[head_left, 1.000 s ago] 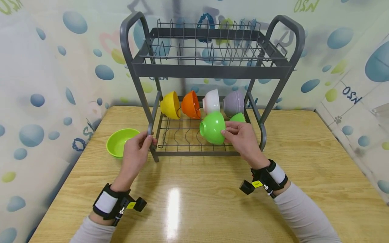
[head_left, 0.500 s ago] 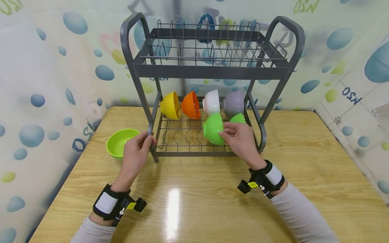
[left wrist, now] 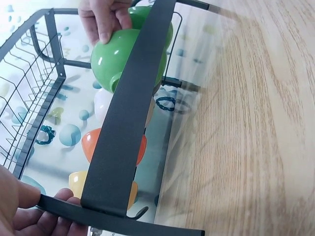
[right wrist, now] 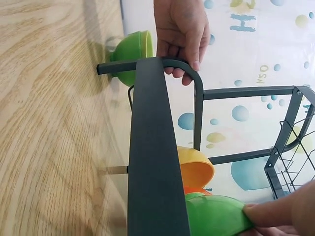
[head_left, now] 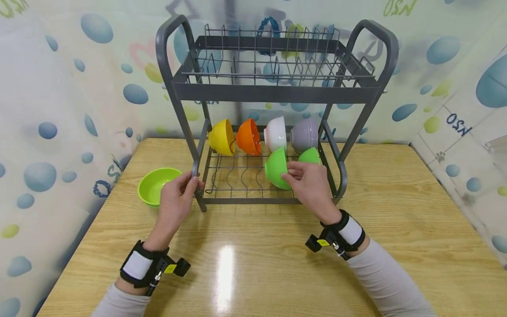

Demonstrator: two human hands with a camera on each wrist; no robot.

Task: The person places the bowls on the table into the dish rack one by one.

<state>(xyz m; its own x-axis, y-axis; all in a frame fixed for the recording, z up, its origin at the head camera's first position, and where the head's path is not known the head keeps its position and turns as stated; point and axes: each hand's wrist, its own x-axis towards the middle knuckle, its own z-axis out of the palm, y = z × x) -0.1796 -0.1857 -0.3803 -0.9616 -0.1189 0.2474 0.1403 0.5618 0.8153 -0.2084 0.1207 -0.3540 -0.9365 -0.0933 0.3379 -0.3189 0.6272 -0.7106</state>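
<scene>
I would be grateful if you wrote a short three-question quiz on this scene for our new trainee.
1. Which hand holds a green bowl?

2. Choose one. The left hand grips:
A) a bowl
B) the side frame of the dish rack
C) the edge of the table

3. True or false: in the back row of bowls, the orange bowl sits between the yellow bowl and the white bowl.

Key:
1. The right hand.
2. B.
3. True.
</scene>
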